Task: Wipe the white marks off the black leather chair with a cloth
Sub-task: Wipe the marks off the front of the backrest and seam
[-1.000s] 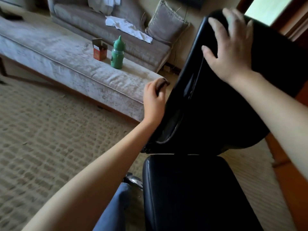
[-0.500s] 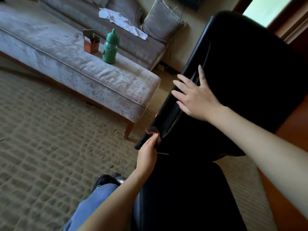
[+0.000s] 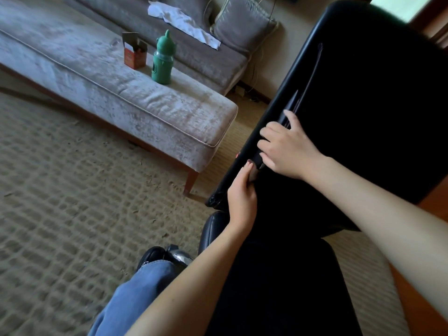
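1. The black chair (image 3: 351,141) fills the view from 1 o'clock down to 6 o'clock. Its backrest (image 3: 375,81) is at the upper right and its seat (image 3: 278,287) is at the bottom.
2. The left hand (image 3: 242,200) is near the middle of the view, low on the backrest's left edge. Its fingers are curled and pinch a dark cloth (image 3: 250,163) against the leather. Only a scrap of the cloth shows at the fingertips.
3. The right hand (image 3: 286,149) sits just beside the left, at its 1 o'clock. It lies across the same edge with its fingers spread and lightly bent, holding nothing. I cannot tell whether the tips hook round the edge.
4. No white marks can be made out, because the leather is too dark here.
5. The step in hand looks like wiping the backrest's side edge, with the cloth working and the right hand steadying the backrest.
6. The next move probably calls for short, firm rubs along that edge. The right hand should brace so the backrest does not tip away. Lifting the cloth afterwards would show whether the spot is clean.
7. A bench (image 3: 84,76) at 10 o'clock carries a green bottle (image 3: 162,61) and an open box (image 3: 134,55), which are close together. Beyond them, at 12 o'clock, a sofa (image 3: 194,52) holds a white rag (image 3: 184,20).
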### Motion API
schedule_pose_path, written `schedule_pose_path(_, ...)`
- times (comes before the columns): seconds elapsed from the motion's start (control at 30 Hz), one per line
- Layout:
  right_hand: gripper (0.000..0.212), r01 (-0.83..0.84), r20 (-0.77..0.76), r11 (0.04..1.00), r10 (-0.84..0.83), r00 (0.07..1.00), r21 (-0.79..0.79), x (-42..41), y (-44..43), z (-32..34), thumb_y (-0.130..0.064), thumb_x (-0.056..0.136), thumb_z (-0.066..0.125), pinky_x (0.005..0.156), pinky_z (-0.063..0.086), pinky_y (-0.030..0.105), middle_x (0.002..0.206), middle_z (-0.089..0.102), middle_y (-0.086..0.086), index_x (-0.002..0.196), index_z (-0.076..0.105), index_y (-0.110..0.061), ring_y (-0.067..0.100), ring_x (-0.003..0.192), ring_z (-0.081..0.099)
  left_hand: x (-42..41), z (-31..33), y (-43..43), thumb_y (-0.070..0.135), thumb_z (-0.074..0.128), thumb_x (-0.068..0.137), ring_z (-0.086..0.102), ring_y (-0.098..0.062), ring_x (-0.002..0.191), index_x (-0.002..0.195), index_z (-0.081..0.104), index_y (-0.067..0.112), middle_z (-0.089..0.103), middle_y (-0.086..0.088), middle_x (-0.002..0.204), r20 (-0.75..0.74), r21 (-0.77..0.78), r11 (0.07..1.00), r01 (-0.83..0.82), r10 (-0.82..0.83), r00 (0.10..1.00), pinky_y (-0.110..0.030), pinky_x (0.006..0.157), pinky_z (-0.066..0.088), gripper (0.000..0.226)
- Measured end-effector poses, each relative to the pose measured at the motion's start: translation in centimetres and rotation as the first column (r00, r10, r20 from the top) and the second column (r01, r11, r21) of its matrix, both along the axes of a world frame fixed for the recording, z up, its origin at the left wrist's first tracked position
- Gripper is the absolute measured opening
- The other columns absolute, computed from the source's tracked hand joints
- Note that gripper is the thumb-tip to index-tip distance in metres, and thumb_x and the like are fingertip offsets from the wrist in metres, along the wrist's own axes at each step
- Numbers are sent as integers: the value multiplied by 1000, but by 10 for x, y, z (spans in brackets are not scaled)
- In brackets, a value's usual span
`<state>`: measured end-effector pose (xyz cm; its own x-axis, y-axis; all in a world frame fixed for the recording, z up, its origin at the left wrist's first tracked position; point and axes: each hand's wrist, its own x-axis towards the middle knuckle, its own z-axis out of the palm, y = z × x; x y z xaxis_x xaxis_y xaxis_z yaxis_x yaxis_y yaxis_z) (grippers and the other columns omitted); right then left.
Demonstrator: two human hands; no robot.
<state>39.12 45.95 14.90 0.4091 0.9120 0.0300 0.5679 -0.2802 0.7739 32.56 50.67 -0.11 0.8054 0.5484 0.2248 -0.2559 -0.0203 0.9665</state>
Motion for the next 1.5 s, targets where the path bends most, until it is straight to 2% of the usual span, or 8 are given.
schedule_pose_path(0.27, 47, 448, 96, 868, -438, 894, -212, 36, 59, 14, -47, 96, 37, 110, -7, 63, 127, 54, 9, 123, 60, -16, 29, 131, 35, -32, -98, 25, -1, 51, 90, 58, -17, 114, 115, 66, 6, 67, -5, 117, -462, 35, 916, 401, -341, 819, -9, 87, 36, 30)
schedule_pose_path(0.4, 58, 513, 161, 795, -487, 858, -324, 42, 64, 4, -61, 95, 28, 113, 9, 55, 118, 63, 3, 116, 64, -20, 24, 115, 50, -40, -118, 53, -5, 43, 89, 59, -26, 109, 113, 65, 1, 66, -14, 113, -538, -228, 965, -126, -18, 843, -22, 90, 40, 33)
schedule_pose_path(0.63, 68, 236, 94, 940, -219, 971, -248, 32, 57, 0, -73, 81, 43, 104, 26, 40, 101, 66, 5, 101, 66, -11, 24, 99, 55, 8, -75, 63, -3, 39, 93, 52, -10, 119, 128, 55, 6, 59, -5, 127, -216, -285, 935, -211, 151, 965, -28, 106, 39, 39)
schedule_pose_path(0.8, 64, 40, 129, 986, -19, 992, -165, 17, 66, -9, -69, 67, 58, 87, 23, 43, 68, 65, 10, 71, 69, -5, 27, 72, 59, 13, -71, 34, 45, 28, 94, 16, 1, 137, 148, 25, 17, 26, 6, 149, -130, -26, 998, -49, 45, 990, -27, 116, 11, 61)
schedule_pose_path(0.97, 63, 10, 134, 990, 9, 991, -143, 2, 73, -10, -66, 66, 66, 85, 29, 43, 63, 61, 11, 66, 67, -3, 28, 67, 56, -3, -88, 64, 36, 26, 100, 36, -6, 136, 140, 43, 13, 43, 2, 145, -35, -379, 919, 105, -128, 991, -34, 118, 23, 50)
schedule_pose_path(1.13, 62, 3, 101, 991, 10, 995, -135, -5, 74, -8, -60, 65, 70, 82, 23, 44, 62, 60, 15, 66, 65, 1, 30, 67, 56, -10, -98, 83, 14, 43, 92, 45, -6, 122, 132, 50, 6, 51, 4, 130, -40, 55, 989, 137, -135, 990, -16, 106, 31, 41)
schedule_pose_path(1.27, 62, 17, 95, 990, -4, 995, -140, -8, 75, -8, -60, 66, 71, 83, 22, 44, 62, 60, 15, 66, 65, 2, 30, 67, 55, -10, -119, 95, 10, 60, 82, 51, -27, 111, 126, 52, 4, 55, -12, 118, -141, 396, 903, 169, -122, 982, -33, 99, 40, 45)
schedule_pose_path(1.5, 61, 21, 90, 988, -7, 996, -154, -12, 77, -9, -60, 70, 68, 84, 21, 43, 62, 59, 14, 66, 64, 1, 30, 68, 54, -12, -147, 102, 22, 65, 79, 53, -31, 89, 109, 58, 3, 54, -14, 96, -216, 498, 854, 152, -48, 975, -40, 81, 45, 36)
